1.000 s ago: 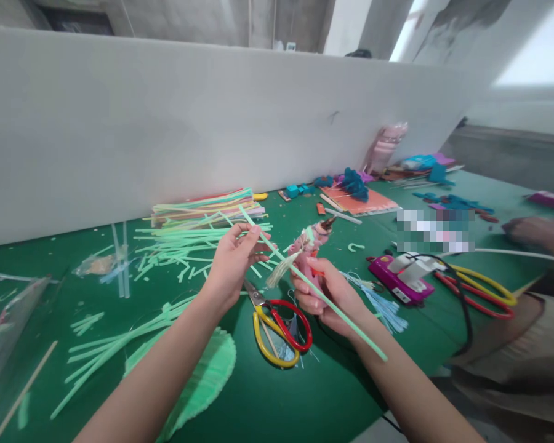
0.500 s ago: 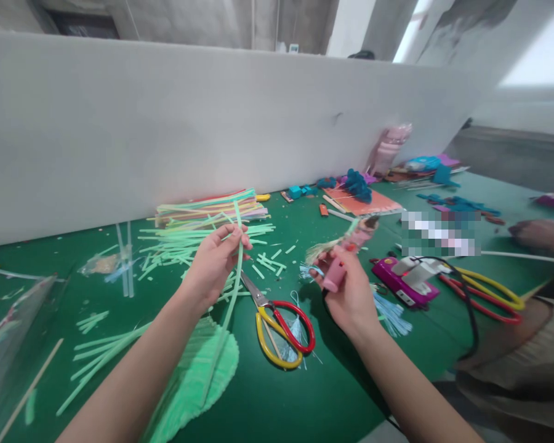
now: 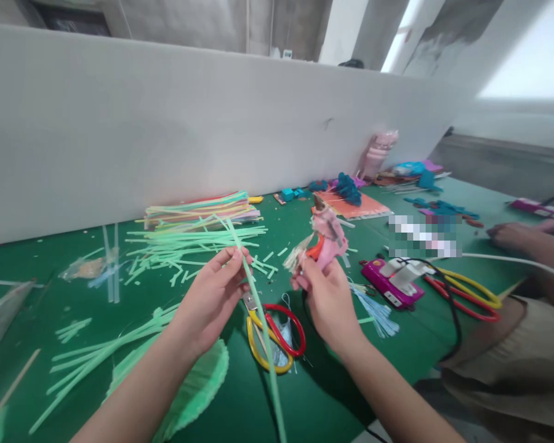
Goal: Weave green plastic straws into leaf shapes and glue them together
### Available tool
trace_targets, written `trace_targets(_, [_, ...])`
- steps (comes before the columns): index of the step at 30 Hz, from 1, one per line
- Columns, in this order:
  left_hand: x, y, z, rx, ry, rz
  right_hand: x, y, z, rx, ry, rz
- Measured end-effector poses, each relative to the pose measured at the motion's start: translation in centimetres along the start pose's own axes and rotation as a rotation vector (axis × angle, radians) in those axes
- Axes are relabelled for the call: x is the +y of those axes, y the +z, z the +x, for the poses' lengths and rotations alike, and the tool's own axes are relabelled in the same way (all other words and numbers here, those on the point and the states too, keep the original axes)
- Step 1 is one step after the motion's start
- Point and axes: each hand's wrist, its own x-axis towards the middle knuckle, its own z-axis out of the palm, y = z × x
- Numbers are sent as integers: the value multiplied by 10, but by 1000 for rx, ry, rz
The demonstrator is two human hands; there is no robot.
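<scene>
My left hand (image 3: 211, 296) pinches a long light-green straw (image 3: 263, 332) that runs from near the straw pile down toward the bottom edge of the view. My right hand (image 3: 325, 298) grips a pink hot glue gun (image 3: 327, 237) with an orange trigger, nozzle pointing up and away; a small pale tassel sits at its side by my fingers. Red-and-yellow scissors (image 3: 272, 335) lie on the green table (image 3: 397, 344) between my hands. A green paper leaf (image 3: 198, 384) lies under my left forearm.
Piles of green and coloured straws (image 3: 198, 231) lie by the white partition (image 3: 166, 123). A purple glue gun (image 3: 392, 280), more scissors (image 3: 471, 295) and a light-blue tassel (image 3: 378, 311) sit to the right. Another person's hand (image 3: 512, 237) rests at far right.
The straw passed fully to my left hand and swung to hang downward. My right hand lifted the glue gun and turned its nozzle upright, closer to the straw.
</scene>
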Motion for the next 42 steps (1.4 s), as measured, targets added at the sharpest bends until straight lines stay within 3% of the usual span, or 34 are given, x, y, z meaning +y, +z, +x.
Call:
trace_targets(2, [2,-2,-8,27,-13,1,2,-18,17,1,-34,-295])
trace_targets(4, [5,-5,-17,53,-9,37,7,-36,34,-16,-73,-839])
trace_targets(5, [5,-7,-21,64,-3,63,11,-43,41,-18,-77,-919])
trace_targets(12, [7,-27,-54,131,63,245,38,-49,57,49,-98,-1159])
trace_targets(17, [11,-38,-60,183,129,314,29,-43,42,111,-187,-1229])
trace_targets(20, [11,-41,-60,183,163,369,7,-21,20,63,-389,-1165])
trace_targets(22, [10,-44,-60,184,191,403,-10,1,-1,-180,-451,-902])
trace_targets(24, [9,-46,-60,188,208,421,-25,23,-21,-408,-344,-659])
trace_targets(28, [7,-50,-59,178,216,432,-32,53,-46,-633,-119,-459])
trace_targets(37, [5,-50,-58,201,240,516,-11,59,-51,-550,-151,-467])
trace_targets(42, [1,-53,-56,221,235,459,-6,60,-55,-518,-8,-359])
